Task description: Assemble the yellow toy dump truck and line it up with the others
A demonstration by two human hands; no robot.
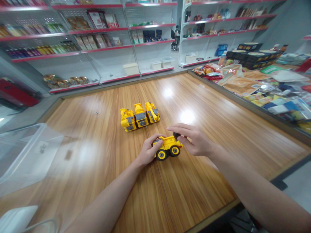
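A yellow toy truck with black wheels lies on the wooden table in front of me. My left hand grips its left end, fingers curled round the cab. My right hand pinches a small black wheel-like part at the top right of the truck. Three more yellow toy construction trucks stand side by side a little farther back, untouched.
A clear plastic bin sits at the table's left edge, with a white object at the near left corner. Packaged goods cover the adjoining counter on the right. Store shelves line the back wall.
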